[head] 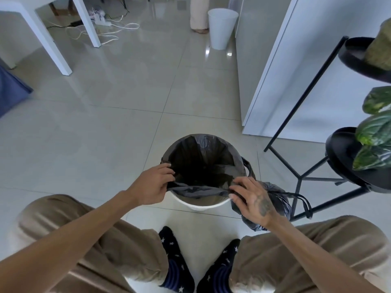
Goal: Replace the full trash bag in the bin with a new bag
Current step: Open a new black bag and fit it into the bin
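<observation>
A new bag lines the white bin on the floor, its far edge over the rim, its near edge stretched between the left hand and right hand, both grips clamped on it. The full bag lies just right of the bin.

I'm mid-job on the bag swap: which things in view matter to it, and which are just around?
In the job:
left hand and right hand, both gripping the new bag
white bin
tied full bag beside it

Just around:
second white bin
black plant stand
cables
white table leg
</observation>
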The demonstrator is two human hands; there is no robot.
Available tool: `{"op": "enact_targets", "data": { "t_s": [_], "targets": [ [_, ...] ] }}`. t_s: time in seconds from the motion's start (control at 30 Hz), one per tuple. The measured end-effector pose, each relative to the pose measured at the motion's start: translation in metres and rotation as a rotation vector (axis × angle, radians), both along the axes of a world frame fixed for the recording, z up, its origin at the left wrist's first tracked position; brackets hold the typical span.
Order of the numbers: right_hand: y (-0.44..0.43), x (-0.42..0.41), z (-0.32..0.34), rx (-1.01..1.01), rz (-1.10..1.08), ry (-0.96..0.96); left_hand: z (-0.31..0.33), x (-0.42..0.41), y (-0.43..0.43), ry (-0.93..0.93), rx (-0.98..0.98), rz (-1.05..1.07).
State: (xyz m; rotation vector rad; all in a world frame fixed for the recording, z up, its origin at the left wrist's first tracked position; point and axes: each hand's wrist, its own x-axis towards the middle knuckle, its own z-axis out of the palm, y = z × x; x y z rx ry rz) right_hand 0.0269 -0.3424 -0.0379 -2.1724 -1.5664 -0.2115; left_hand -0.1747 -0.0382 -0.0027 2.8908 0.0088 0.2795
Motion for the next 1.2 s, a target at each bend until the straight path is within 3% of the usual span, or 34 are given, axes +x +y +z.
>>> {"op": "enact_targets", "data": {
  "t_s": [0.23, 0.47, 0.67, 0.83, 0.9, 0.97, 1.07, 1.13, 1.2],
  "targets": [
    [-0.005, -0.017, -0.002, -0.081, 0.014, -0.063, -0.005, -0.025, -0.015, -0.023, -0.021, 0.020],
    [-0.013, -0.022, 0.001, -0.148, 0.026, -0.177, -0.015, -0.037, -0.022, -0.047, 0.157, -0.008],
    [-0.020, -0.028, -0.003, -0.280, 0.056, -0.260, -0.022, -0.049, -0.034, 0.168, 0.174, -0.004],
    [-0.009, -0.036, -0.007, -0.443, 0.018, -0.221, -0.019, -0.039, -0.044, 0.402, 0.162, 0.067],
    [-0.005, -0.040, -0.007, -0.607, -0.033, -0.164, -0.020, -0.033, -0.044, 0.493, 0.151, 0.091],
    [-0.002, -0.042, -0.005, -0.709, -0.079, 0.017, -0.023, -0.028, -0.039, 0.580, 0.130, 0.113],
    [0.001, -0.038, -0.010, -0.721, -0.150, 0.345, -0.020, -0.023, -0.031, 0.650, -0.114, 0.216],
    [0.004, -0.032, -0.013, -0.613, -0.247, 0.508, -0.015, -0.020, -0.028, 0.503, -0.452, 0.465],
    [0.009, -0.028, -0.009, -0.397, -0.481, 0.664, -0.010, -0.016, -0.026, 0.248, -0.762, 0.826]
  ]
}}
